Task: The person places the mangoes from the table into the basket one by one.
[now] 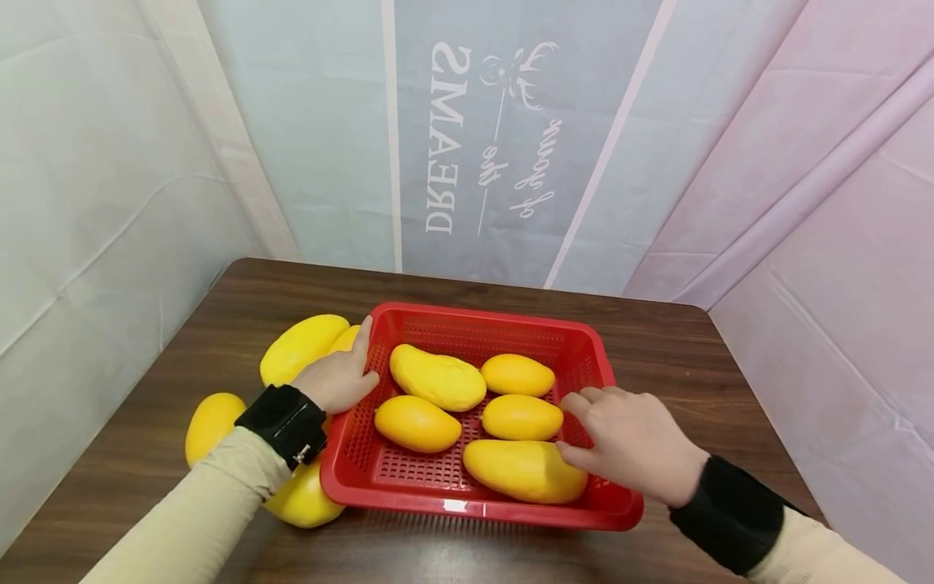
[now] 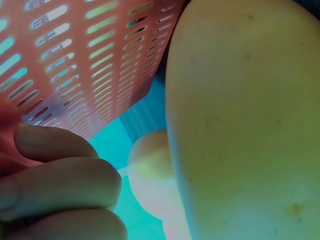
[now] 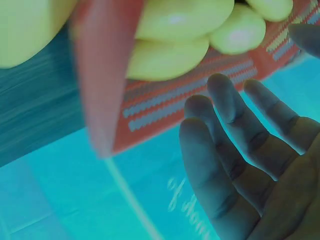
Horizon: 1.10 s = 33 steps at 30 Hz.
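A red perforated plastic basket (image 1: pixel 496 313) holds several yellow mangoes, among them a lumpy one (image 1: pixel 438 378) at the upper left and a long one (image 1: pixel 521 470) near the front wall. My left hand (image 1: pixel 337 381) grips the basket's left rim, thumb on the inner side. In the left wrist view its fingers (image 2: pixel 70 185) curl against the outside of the perforated wall (image 2: pixel 100 55). Over the basket's right side hovers my right hand (image 1: pixel 631 438), fingers spread and loosely bent, holding nothing. The right wrist view shows those fingers (image 3: pixel 225 185) apart from the mangoes.
More mangoes lie on the dark wooden table (image 1: pixel 664 357) left of the basket: one at the back (image 1: pixel 302 349), one farther left (image 1: pixel 212 426), and one by the front corner (image 1: pixel 302 499). Hanging cloth (image 1: pixel 511 162) with printed lettering encloses the table's back and sides.
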Tool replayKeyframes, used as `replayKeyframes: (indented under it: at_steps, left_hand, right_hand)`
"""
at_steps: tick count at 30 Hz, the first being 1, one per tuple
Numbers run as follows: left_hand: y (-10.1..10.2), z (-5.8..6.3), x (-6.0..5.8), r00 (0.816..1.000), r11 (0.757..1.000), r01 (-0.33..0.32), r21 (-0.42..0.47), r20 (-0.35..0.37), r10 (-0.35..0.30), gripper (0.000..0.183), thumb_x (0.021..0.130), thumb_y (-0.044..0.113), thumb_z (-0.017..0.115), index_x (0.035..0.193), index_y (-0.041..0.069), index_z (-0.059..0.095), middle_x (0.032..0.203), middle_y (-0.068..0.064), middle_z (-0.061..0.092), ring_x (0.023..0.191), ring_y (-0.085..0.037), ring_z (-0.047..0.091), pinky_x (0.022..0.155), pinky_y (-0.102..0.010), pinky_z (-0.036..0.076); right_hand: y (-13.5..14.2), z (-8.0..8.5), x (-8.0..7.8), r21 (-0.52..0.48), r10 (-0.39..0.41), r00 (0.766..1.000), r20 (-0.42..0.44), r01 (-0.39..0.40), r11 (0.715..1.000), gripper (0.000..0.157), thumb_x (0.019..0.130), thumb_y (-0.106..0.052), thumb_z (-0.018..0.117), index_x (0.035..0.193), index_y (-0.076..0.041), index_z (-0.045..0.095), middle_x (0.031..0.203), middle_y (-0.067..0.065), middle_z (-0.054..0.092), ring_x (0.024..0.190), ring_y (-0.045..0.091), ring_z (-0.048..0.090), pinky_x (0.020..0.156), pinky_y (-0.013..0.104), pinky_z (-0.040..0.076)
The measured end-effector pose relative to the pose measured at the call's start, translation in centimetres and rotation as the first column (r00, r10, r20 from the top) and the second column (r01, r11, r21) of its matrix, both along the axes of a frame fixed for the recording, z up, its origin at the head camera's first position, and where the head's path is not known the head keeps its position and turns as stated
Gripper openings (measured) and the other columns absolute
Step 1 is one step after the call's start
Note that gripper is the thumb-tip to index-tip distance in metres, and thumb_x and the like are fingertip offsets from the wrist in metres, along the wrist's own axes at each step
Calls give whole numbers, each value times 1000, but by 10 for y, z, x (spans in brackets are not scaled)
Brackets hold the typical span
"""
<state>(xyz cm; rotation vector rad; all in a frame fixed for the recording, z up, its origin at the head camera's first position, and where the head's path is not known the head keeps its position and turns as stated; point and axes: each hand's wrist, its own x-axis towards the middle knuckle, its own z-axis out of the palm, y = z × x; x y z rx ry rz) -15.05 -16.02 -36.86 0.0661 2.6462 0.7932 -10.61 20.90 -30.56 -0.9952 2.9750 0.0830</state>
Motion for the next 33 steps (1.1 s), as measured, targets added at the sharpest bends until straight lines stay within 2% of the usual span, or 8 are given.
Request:
replayKeyframes:
  at_steps: [4, 8, 11, 15, 19, 25, 33]
  left_hand:
    - [1, 2, 0, 1000, 1000, -1, -3, 1, 1, 93, 97, 23, 51, 162, 8, -13, 74, -8, 61, 54, -17, 66, 57, -34, 60]
    - [2, 2, 0, 1000, 1000, -1, -11, 1, 1, 93, 97, 24, 51, 162, 8, -12, 74, -8, 61, 54, -17, 66, 57, -34, 60]
    - [2, 2, 0, 1000, 1000, 0, -9, 1, 0, 93, 97, 24, 51, 162, 8, -13, 75, -8, 61, 54, -17, 66, 57, -34, 60]
    - [2, 2, 0, 1000, 1000, -1, -6, 0, 1, 93, 97, 24, 51, 162, 8, -13, 74, -8, 61, 54, -17, 66, 57, -34, 60]
    - [2, 2, 0, 1000, 1000, -1, -3, -2, 1, 92, 97, 24, 51, 162, 8, -13, 73, -8, 61, 53, -17, 65, 56, -33, 60]
    - [1, 2, 2, 1000, 1000, -10, 13, 8, 10, 92, 97, 23, 51, 162, 9, -12, 73, -8, 61, 54, -17, 66, 57, -34, 60]
    - [1, 2, 2, 1000, 1000, -9, 15, 12, 8, 92, 97, 23, 51, 162, 9, -13, 74, -8, 61, 54, -17, 66, 58, -34, 60]
  right_hand:
    - [19, 3, 0, -61, -64, 998, -27, 63, 996, 43, 72, -41, 81, 101, -9, 72, 81, 1, 66, 58, 8, 53, 47, 29, 54]
    - [35, 1, 0, -108, -136, 990, -24, 133, 985, 46, 71, -38, 83, 103, -7, 72, 80, 1, 66, 56, 8, 52, 45, 28, 51]
    - [46, -4, 1, -118, -191, 982, 8, 190, 975, 44, 72, -38, 82, 102, -8, 72, 77, -2, 62, 58, 8, 50, 44, 27, 48]
    - [57, -11, 1, -121, -239, 970, 54, 244, 962, 42, 73, -39, 81, 101, -10, 71, 80, -3, 64, 62, 9, 53, 47, 29, 50]
    - [66, -16, 1, -136, -271, 959, 80, 280, 950, 43, 74, -40, 80, 104, -9, 73, 84, 0, 68, 61, 9, 55, 47, 28, 50]
    - [77, -25, 1, -160, -297, 952, 75, 306, 939, 42, 78, -39, 78, 105, -7, 73, 84, 1, 69, 60, 9, 53, 46, 30, 48]
    - [90, -45, -1, -203, -339, 937, 89, 350, 915, 47, 84, -42, 72, 111, -4, 71, 90, 4, 70, 69, 16, 61, 53, 38, 53]
